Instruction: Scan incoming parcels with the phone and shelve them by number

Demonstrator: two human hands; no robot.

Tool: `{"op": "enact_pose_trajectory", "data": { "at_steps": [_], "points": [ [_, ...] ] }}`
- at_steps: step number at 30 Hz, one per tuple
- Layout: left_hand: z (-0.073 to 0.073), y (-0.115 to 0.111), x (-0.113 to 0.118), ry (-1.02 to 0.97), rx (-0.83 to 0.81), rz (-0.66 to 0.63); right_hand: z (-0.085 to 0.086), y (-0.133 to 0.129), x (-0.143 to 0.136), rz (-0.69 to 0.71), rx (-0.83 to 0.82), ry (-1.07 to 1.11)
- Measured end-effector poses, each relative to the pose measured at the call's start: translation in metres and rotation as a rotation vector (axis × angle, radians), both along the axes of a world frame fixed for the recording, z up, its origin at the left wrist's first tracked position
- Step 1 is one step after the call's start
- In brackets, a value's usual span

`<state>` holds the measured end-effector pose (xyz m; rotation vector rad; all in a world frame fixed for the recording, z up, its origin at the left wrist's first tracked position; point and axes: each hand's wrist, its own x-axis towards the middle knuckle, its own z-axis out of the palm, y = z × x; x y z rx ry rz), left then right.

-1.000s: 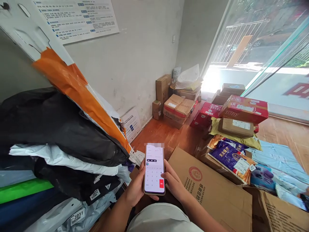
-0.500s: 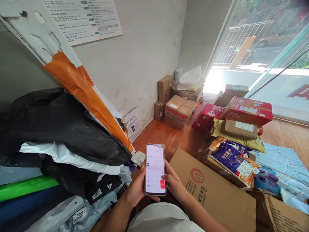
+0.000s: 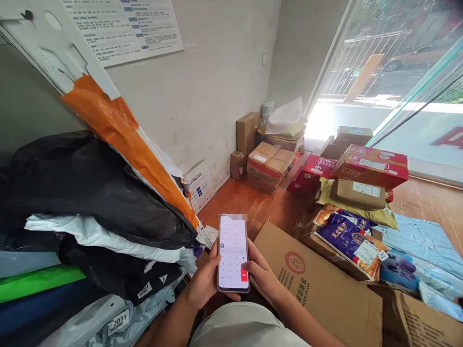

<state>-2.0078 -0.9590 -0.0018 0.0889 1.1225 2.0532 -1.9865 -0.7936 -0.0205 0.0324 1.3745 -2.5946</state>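
A phone [image 3: 233, 255] with a lit screen and a number keypad is upright in front of my body, at the lower middle of the head view. My left hand [image 3: 204, 283] is wrapped round its left edge, the thumb over the left side of the keypad. On the other side, my right hand [image 3: 261, 272] grips the right edge, its thumb at the screen just above the red key. Fingers of both hands are partly hidden behind the phone.
Bagged parcels [image 3: 90, 193] fill a shelf on the left, beside an orange-wrapped post [image 3: 108, 127]. A large flat carton [image 3: 321, 289] lies close on the right. Boxes [image 3: 371, 166] and bags [image 3: 349, 241] are stacked beyond it, near a glass pane [image 3: 405, 111].
My left thumb has moved onto the left side of the keypad. My right hand stays nearly where it was. The view has shifted very slightly.
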Motion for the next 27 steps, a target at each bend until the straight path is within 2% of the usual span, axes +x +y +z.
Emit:
{"op": "enact_pose_trajectory", "data": {
  "at_steps": [5, 9, 13, 17, 23, 27],
  "points": [
    [-0.006, -0.005, -0.002, -0.052, 0.065, -0.044, 0.002, 0.003, -0.001, -0.021, 0.008, -0.019],
    [-0.004, -0.004, -0.002, -0.034, 0.028, -0.079, 0.006, 0.004, -0.001, -0.037, 0.033, -0.045],
    [-0.001, 0.000, -0.002, 0.000, -0.061, -0.084, 0.014, -0.001, -0.007, -0.116, 0.085, -0.094],
    [-0.003, 0.003, -0.002, -0.006, -0.021, -0.109, 0.019, -0.005, -0.019, -0.231, 0.163, -0.093],
    [-0.008, 0.002, 0.000, 0.019, -0.037, -0.115, 0.017, -0.007, -0.032, -0.313, 0.306, -0.082],
    [-0.010, 0.002, 0.000, 0.017, -0.031, -0.110, 0.014, -0.011, -0.033, -0.347, 0.341, -0.096]
  ]
}}
